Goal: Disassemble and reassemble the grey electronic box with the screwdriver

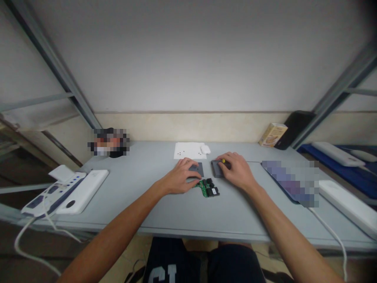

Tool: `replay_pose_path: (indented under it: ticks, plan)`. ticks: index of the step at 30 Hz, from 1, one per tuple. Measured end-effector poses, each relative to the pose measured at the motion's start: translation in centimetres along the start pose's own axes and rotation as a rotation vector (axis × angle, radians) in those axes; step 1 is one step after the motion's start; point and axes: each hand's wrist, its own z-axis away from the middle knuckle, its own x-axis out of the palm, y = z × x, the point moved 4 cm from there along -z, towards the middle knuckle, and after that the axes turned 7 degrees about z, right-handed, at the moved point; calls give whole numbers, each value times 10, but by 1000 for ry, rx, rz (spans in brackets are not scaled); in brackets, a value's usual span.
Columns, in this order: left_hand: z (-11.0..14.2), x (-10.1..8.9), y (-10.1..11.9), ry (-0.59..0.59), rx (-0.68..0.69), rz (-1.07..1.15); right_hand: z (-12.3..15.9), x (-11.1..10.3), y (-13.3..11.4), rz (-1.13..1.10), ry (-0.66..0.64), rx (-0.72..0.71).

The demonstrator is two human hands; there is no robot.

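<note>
My left hand (181, 177) is curled around a flat dark grey plate (199, 169), fingers along its far side and thumb by its near edge. Just below the thumb lies a green circuit board (206, 188) with black parts on it. Further right, my right hand (237, 169) closes on a dark grey box-shaped case (217, 169) resting on the table. A small yellow tip (223, 160) pokes out between the right thumb and fingers; the rest of that object is hidden by the hand.
Behind my hands, a white sheet (185, 151) carries several small dark bits, with a small white case (205, 149) at its corner. A power strip (53, 194) and white power bank (84, 192) lie left. At right are a phone-like slab (282, 181) and yellow box (273, 135).
</note>
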Motion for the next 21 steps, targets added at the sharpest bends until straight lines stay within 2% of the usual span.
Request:
replay_pose_path:
  ticks: [4, 10, 16, 21]
  plan:
    - [0, -1, -4, 34, -4, -10, 3, 1, 0, 11, -33, 14]
    - [1, -6, -24, 116, -96, -46, 3, 5, -5, -14, -37, -3]
    - [8, -10, -43, 125, -136, -28, 4, 2, -7, -61, -10, -12]
    - [11, -9, -48, 101, -142, 13, 5, 3, -5, -61, -40, -14]
